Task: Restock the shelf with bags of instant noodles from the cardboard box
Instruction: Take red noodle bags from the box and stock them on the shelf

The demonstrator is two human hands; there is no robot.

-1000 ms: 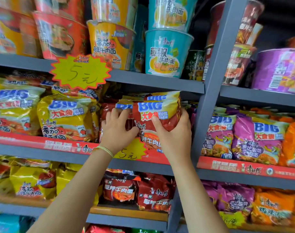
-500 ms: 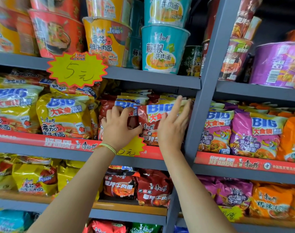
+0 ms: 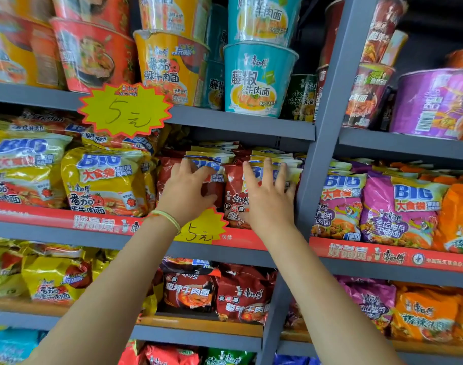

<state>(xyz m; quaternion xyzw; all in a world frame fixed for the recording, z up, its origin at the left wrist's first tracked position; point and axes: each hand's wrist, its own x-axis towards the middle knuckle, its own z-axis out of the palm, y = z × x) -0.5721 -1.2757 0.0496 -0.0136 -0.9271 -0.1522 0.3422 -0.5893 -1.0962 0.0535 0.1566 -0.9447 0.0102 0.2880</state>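
Grey shelf [image 3: 241,125] of red noodle bags [image 3: 235,196] under both flat hands.

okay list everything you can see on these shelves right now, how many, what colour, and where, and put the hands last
Cup noodles: many, red, yellow, teal, purple, top shelf.
Price stars: two, yellow, shelf edges.
Yellow bags: several, middle and lower shelves, left.
Red bags: several, middle shelf centre, more below.
Purple bags: several, right bay.
Orange bags: several, far right.
Shelf post: one, grey.
Left hand: on a red bag, fingers curled.
Right hand: flat against a red bag.
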